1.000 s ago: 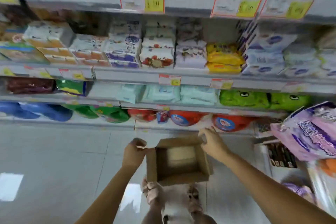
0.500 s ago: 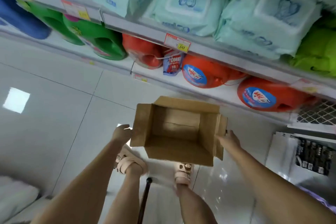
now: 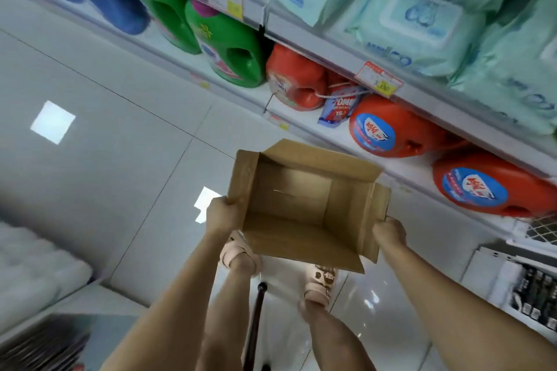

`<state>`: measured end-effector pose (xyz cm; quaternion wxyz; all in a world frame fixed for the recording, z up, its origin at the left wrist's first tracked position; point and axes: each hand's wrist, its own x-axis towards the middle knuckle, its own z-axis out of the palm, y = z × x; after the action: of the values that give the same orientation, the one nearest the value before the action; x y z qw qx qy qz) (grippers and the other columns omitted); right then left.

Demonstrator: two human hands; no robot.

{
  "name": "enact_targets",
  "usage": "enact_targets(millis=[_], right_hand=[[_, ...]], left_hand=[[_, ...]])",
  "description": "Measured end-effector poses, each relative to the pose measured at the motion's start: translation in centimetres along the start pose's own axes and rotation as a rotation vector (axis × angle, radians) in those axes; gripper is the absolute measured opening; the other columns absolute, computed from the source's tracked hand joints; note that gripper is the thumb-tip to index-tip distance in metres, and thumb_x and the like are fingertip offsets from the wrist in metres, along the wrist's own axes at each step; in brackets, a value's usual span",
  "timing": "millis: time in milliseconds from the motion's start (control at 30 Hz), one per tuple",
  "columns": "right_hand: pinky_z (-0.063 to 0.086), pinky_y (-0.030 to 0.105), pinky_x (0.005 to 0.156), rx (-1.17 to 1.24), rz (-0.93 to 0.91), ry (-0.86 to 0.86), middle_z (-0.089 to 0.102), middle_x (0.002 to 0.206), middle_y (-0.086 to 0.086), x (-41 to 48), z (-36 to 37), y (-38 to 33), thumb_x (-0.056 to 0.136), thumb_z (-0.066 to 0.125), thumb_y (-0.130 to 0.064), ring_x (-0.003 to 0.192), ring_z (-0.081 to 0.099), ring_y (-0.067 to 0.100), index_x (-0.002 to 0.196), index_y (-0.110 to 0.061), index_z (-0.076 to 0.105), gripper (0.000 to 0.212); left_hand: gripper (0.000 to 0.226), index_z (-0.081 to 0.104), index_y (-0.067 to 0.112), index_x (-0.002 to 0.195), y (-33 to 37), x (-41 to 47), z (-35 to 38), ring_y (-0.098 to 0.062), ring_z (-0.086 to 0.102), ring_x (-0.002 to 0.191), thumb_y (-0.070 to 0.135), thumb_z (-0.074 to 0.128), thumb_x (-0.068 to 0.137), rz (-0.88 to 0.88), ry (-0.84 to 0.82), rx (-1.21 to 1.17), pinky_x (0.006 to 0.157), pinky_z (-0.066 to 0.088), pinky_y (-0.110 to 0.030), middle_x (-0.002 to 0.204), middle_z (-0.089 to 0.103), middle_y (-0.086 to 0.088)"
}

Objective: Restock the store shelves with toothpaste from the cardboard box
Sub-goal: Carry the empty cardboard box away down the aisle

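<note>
An open brown cardboard box (image 3: 301, 205) hangs over the tiled floor in front of me, its flaps up and its inside bare, with no toothpaste showing. My left hand (image 3: 222, 215) grips the box's left flap at the near corner. My right hand (image 3: 389, 231) grips the right flap near its lower edge. Both arms reach down from the bottom of the view. The box's underside is hidden.
The store shelf (image 3: 337, 45) runs diagonally across the top, with blue, green and orange detergent jugs (image 3: 391, 129) on the lowest level and pale green wipe packs (image 3: 422, 24) above. My sandalled feet (image 3: 241, 256) stand below the box. A rack of small dark items (image 3: 533, 295) sits at right.
The view has dropped from the upper shelves to the floor and lowest shelf. The box has come lower and closer, and both hands have closed round its side flaps.
</note>
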<state>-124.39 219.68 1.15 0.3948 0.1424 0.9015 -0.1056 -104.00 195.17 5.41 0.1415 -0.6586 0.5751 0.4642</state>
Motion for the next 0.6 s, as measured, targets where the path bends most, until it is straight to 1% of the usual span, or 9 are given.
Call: enact_targets(millis=[67, 167, 233, 333, 400, 433, 500, 567, 600], right_hand=[[0.048, 0.037, 0.085, 0.048, -0.049, -0.013, 0.063, 0.117, 0.021, -3.1, 1.1, -3.6, 0.092, 0.046, -0.01, 0.106, 0.059, 0.039, 0.118, -0.005, 0.063, 0.032], [0.051, 0.038, 0.084, 0.177, -0.109, -0.001, 0.067, 0.109, 0.018, -7.8, 2.5, -9.5, 0.089, 0.048, -0.01, 0.097, 0.061, 0.037, 0.107, -0.009, 0.068, 0.027], [0.045, 0.032, 0.076, 0.272, -0.165, -0.005, 0.069, 0.103, 0.016, -11.5, 3.1, -13.7, 0.089, 0.049, -0.009, 0.092, 0.061, 0.034, 0.099, -0.01, 0.069, 0.022], [0.037, 0.027, 0.075, 0.341, -0.262, -0.02, 0.069, 0.106, 0.012, -17.0, 3.9, -19.6, 0.091, 0.049, -0.007, 0.094, 0.06, 0.027, 0.105, -0.009, 0.07, 0.026], [0.036, 0.027, 0.076, 0.333, -0.316, -0.04, 0.067, 0.111, 0.013, -19.7, 4.7, -23.4, 0.093, 0.046, -0.007, 0.1, 0.06, 0.03, 0.11, -0.005, 0.068, 0.028], [0.038, 0.029, 0.076, 0.314, -0.337, -0.055, 0.067, 0.112, 0.012, -21.0, 5.2, -25.4, 0.093, 0.046, -0.008, 0.103, 0.059, 0.033, 0.111, -0.004, 0.067, 0.028], [0.044, 0.035, 0.083, 0.292, -0.403, -0.11, 0.066, 0.113, 0.008, -23.1, 6.3, -29.4, 0.093, 0.047, -0.011, 0.104, 0.059, 0.031, 0.114, -0.005, 0.066, 0.029], [0.046, 0.035, 0.092, 0.27, -0.483, -0.178, 0.063, 0.114, -0.001, -25.5, 7.2, -33.9, 0.091, 0.052, -0.014, 0.106, 0.059, 0.024, 0.115, -0.01, 0.066, 0.027], [0.046, 0.036, 0.094, 0.267, -0.529, -0.205, 0.064, 0.114, -0.001, -26.7, 7.6, -36.3, 0.09, 0.056, -0.015, 0.106, 0.06, 0.023, 0.114, -0.014, 0.066, 0.026]], left_hand=[[0.028, 0.056, 0.008, 0.062, 0.1, -0.8, -4.6, -0.034, 0.065, 0.072, 0.021, 0.055, 0.086, -0.028, 0.034, -0.112, 0.064, 0.053, -0.035, 0.064, 0.063, -0.013], [0.03, 0.055, 0.01, 0.061, 0.2, -2.1, -12.6, -0.037, 0.066, 0.073, 0.037, 0.053, 0.074, -0.043, 0.065, -0.191, 0.073, 0.057, -0.045, 0.074, 0.068, -0.02], [0.028, 0.056, 0.009, 0.064, 0.5, -3.0, -18.1, -0.037, 0.066, 0.074, 0.035, 0.055, 0.073, -0.051, 0.094, -0.259, 0.073, 0.056, -0.045, 0.073, 0.066, -0.019], [0.021, 0.061, 0.002, 0.083, 0.7, -4.1, -26.3, -0.034, 0.065, 0.078, 0.022, 0.06, 0.087, -0.051, 0.097, -0.363, 0.077, 0.055, -0.044, 0.076, 0.065, -0.012], [0.021, 0.062, 0.003, 0.094, 0.4, -4.2, -31.4, -0.03, 0.067, 0.081, 0.024, 0.062, 0.09, -0.042, 0.088, -0.424, 0.076, 0.058, -0.04, 0.084, 0.068, -0.012], [0.023, 0.06, 0.004, 0.098, 0.2, -4.3, -34.0, -0.027, 0.067, 0.08, 0.026, 0.063, 0.09, -0.03, 0.085, -0.466, 0.071, 0.059, -0.036, 0.087, 0.068, -0.01], [0.027, 0.056, 0.007, 0.104, 0.2, -4.7, -38.8, -0.023, 0.065, 0.081, 0.029, 0.064, 0.09, -0.002, 0.097, -0.563, 0.062, 0.056, -0.029, 0.092, 0.066, -0.007], [0.031, 0.053, 0.008, 0.109, 0.5, -4.9, -42.8, -0.024, 0.064, 0.085, 0.027, 0.066, 0.088, 0.005, 0.104, -0.664, 0.064, 0.052, -0.029, 0.097, 0.065, -0.008], [0.031, 0.053, 0.008, 0.11, 0.6, -4.9, -44.5, -0.024, 0.064, 0.085, 0.024, 0.066, 0.088, 0.012, 0.098, -0.705, 0.065, 0.052, -0.03, 0.097, 0.065, -0.008]])
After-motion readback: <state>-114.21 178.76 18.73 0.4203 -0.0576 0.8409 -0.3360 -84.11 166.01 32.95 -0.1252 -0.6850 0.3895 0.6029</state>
